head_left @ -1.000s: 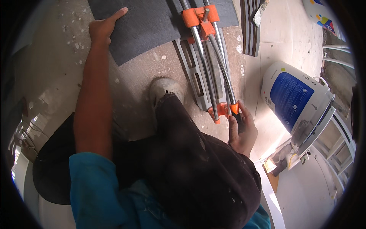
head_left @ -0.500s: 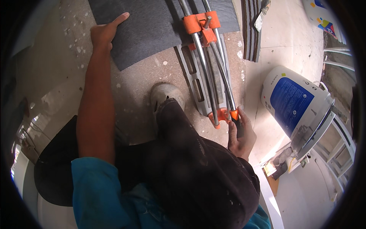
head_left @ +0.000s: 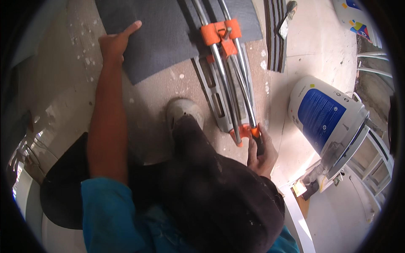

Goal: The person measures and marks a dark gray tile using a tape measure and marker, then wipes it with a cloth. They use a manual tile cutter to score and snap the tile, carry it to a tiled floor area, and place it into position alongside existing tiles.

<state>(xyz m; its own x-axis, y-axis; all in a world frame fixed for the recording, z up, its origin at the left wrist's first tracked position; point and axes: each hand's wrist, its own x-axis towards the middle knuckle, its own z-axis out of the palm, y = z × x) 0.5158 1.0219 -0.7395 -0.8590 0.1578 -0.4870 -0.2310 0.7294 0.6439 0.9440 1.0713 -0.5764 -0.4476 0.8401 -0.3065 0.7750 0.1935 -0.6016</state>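
A dark grey tile [head_left: 168, 46] lies at the top under the rails of a manual tile cutter [head_left: 219, 105]. My left hand [head_left: 113, 46] holds the tile's left edge, thumb on top and other fingers mostly hidden. The cutter has two chrome rails, a slotted grey base and an orange sliding carriage [head_left: 220, 34] over the tile. A metal lever slants from the carriage toward me and ends in an orange and black handle [head_left: 258, 145]. My right hand [head_left: 263, 158] closes round this handle, beside the orange near end of the cutter.
Several dark tile strips [head_left: 275, 42] lie right of the cutter, with a putty knife [head_left: 287, 19] on them. A white bucket with a blue label [head_left: 301, 95] lies tipped at the right; another bucket [head_left: 352, 19] is beyond. My shoe [head_left: 183, 110] stands near the cutter's base.
The whole scene sits slightly lower in the picture, as the view has shifted. Both hands keep their holds, and the carriage stays at about the same place on the rails.
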